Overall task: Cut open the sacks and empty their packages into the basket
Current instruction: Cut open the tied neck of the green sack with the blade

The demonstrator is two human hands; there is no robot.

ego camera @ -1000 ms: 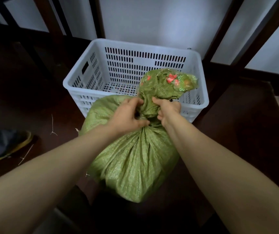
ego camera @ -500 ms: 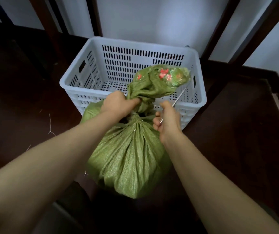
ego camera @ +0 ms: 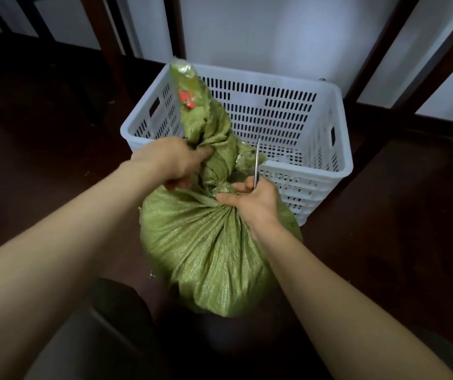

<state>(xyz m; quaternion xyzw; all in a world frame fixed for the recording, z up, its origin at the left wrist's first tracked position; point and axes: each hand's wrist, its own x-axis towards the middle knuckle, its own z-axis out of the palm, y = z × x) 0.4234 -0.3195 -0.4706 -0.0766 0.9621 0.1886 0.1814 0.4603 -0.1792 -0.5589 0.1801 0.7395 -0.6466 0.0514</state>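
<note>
Two bare hands work on one green sack [ego camera: 211,250]. We find the sack standing on the dark floor [ego camera: 41,165], on the near side of the white basket [ego camera: 274,80] and just beside its front wall; whether the two touch, we cannot tell. The sack's body bulges round. Its mouth is gathered and tied shut into a neck, and the loose top above the tie stands up, leaning slightly left, with a red mark [ego camera: 187,98] near its tip.

The left hand [ego camera: 170,163] grasps this loose top just above the tie, fingers curled round the cloth. The right hand [ego camera: 252,204] sits at the tie itself, fingers clenched round a thin metal blade [ego camera: 256,160] that points upward, its tip in front of the basket's inside. We cannot tell whether the blade belongs to scissors or a knife, because the handle is hidden in the hand. A pale wall [ego camera: 261,31] stands behind the basket.
</note>
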